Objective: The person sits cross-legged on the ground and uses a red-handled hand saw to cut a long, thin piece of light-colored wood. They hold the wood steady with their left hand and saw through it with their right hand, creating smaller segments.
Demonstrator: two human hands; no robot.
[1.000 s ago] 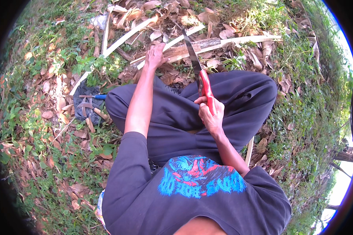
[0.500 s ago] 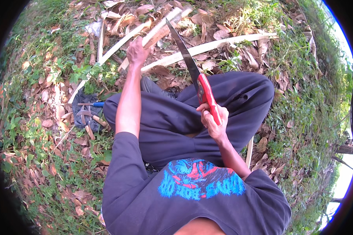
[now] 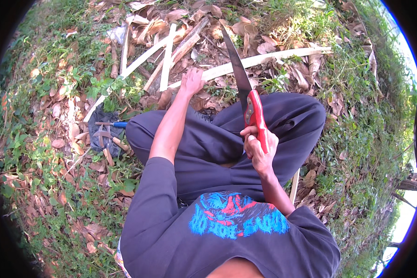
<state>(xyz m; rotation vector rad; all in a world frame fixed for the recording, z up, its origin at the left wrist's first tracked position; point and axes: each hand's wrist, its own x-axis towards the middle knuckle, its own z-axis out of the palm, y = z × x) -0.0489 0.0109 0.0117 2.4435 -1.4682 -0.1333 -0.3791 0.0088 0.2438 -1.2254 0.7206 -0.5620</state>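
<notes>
My right hand (image 3: 261,147) is closed around the red handle (image 3: 256,113) of a hand saw, above my crossed legs. Its dark, tapering blade (image 3: 236,65) points up and away from me. My left hand (image 3: 192,82) reaches past my left leg, with its fingers bent over the near left part of a long, pale wooden strip (image 3: 264,58). That strip curves away to the right over the leaves. Just left of this hand, a shorter pale strip (image 3: 168,58) lies across a rough brown stick (image 3: 186,45).
Another long pale strip (image 3: 141,59) lies farther left. Beside my left knee, a dark plastic bag (image 3: 97,116) bears a blue-handled tool (image 3: 119,124) and a curved blade with a wooden handle (image 3: 120,144). Dry leaves and grass surround me.
My left hand has let go of a piece of wood, now on the ground, and moved right to the long strip. The saw has shifted slightly right in my right hand.
</notes>
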